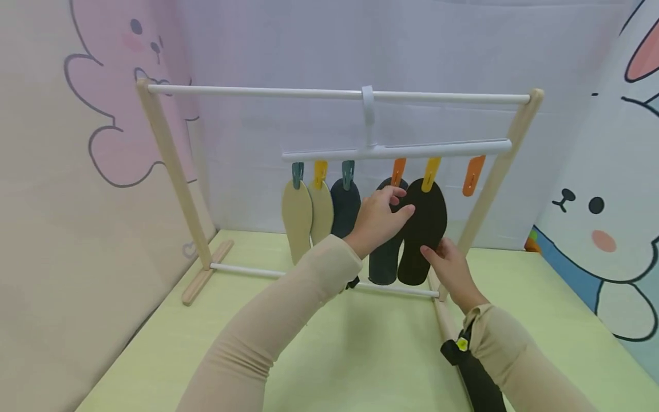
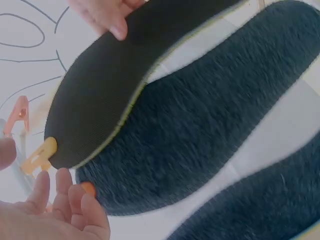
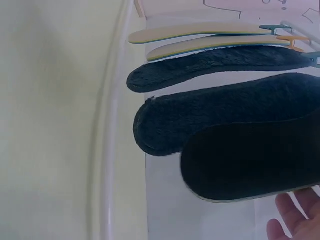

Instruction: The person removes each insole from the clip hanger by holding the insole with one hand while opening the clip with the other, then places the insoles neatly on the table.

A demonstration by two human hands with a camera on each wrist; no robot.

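A black insole [image 1: 423, 229] hangs from a yellow clip [image 1: 431, 174] on the white hanger [image 1: 443, 150]. My right hand [image 1: 453, 272] pinches its lower right edge, thumb on the black face and fingers behind. My left hand [image 1: 378, 220] is just below the clips, fingers loosely bent and gripping nothing. In the left wrist view its fingertips [image 2: 64, 176] lie close to the insole's top and the yellow clip; whether they touch cannot be told. Beside it a dark fuzzy insole [image 2: 200, 105] hangs from an orange clip [image 1: 398, 171], partly covered by my left hand.
Further left hang another dark insole [image 1: 345, 206] and two beige insoles [image 1: 297, 217]. An orange clip [image 1: 473, 175] at the hanger's right end holds nothing. The hanger hooks over the rack's white top bar [image 1: 247, 91]. Wooden posts [image 1: 177, 177] stand on the pale yellow table [image 1: 329, 355].
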